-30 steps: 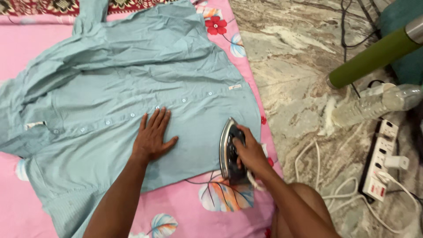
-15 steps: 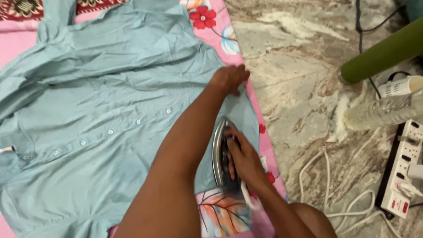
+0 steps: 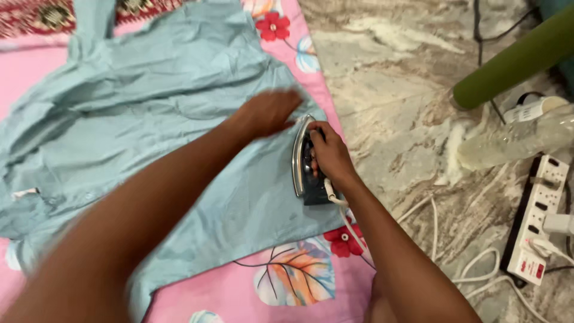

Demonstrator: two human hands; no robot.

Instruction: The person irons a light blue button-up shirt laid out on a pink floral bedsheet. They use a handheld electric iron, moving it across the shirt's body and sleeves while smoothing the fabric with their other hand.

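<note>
Shirt [image 3: 149,119] on sheet [image 3: 239,293], iron [image 3: 304,164] at shirt's right edge, power strip [image 3: 534,221] on floor [image 3: 388,78] right

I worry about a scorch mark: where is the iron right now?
In the head view, the iron sits on the shirt's right edge, held by the right hand.

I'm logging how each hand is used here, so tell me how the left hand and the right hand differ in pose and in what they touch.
The left hand lies spread, palm down, on the light blue shirt, while the right hand is curled around the handle of the iron. The left hand shows motion blur; the right hand is sharp. The left arm reaches across the shirt; the right arm stays along its edge. Both hands are bare and sit close together near the shirt's right edge.
</note>
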